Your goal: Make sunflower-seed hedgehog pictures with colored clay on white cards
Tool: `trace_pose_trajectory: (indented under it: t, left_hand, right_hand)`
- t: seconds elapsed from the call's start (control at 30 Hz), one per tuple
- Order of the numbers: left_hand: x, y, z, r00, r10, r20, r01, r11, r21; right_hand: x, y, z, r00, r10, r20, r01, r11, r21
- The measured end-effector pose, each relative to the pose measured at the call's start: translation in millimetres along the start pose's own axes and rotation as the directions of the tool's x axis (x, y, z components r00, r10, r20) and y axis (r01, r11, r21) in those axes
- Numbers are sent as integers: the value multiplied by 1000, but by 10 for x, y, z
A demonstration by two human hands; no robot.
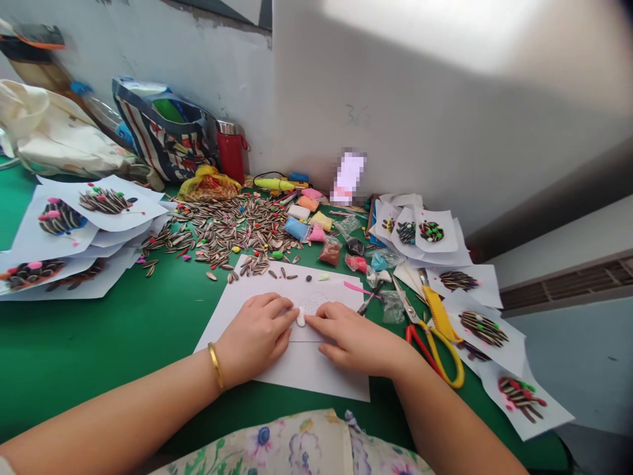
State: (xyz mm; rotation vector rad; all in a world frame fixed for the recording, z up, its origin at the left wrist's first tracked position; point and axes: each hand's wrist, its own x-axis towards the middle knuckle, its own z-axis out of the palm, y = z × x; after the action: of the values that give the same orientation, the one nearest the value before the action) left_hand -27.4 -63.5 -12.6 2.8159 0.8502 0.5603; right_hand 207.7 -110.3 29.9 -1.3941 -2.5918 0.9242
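1. Nearest me, a floral-print garment (297,448) fills the bottom edge. Both forearms reach out from it over the green counter (99,343), and a gold bangle (215,366) sits on the left wrist.
2. My left hand (254,336) rests knuckles-up on a white sheet (306,376). Its grip is narrow, with the fingers curled in and the fingertips pressed against a small white clay piece (301,317).
3. My right hand (353,338) lies on the same sheet, its grip narrow too. The forefinger tip touches the clay piece from the other side, so the piece is pinched between the two hands.
4. The clay piece lies on the sheet midway between the hands, at the lower left edge of a faint dotted shape (312,302).
5. Just right of the right hand, scissors (432,343) with red and yellow handles lie on the counter, beside right-hand craft sheets (487,330) that bear striped seed figures.
6. Farther out, a pile of sunflower seeds (222,231) spills down to the sheet's top edge. Small clay packets (304,221) in several colours lie just right of the pile.
7. Far left is a stack of finished sheets (74,224). Against the wall stand a striped bag (158,135) and a red flask (230,155), with a yellow plastic bag (208,186) in front of them.
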Motion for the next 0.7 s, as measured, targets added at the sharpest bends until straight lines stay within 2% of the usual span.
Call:
trace_pose_trajectory:
  t: [0.23,0.7]
  left_hand:
    - [-10,44,15,999,0,35,-2,998,64]
    - [-1,42,16,999,-1,34,-1,998,63]
  right_hand:
    - [-10,-26,70,1000,-2,-1,1,998,-59]
    - [-26,-46,42,1000,-16,17,16,1000,-23]
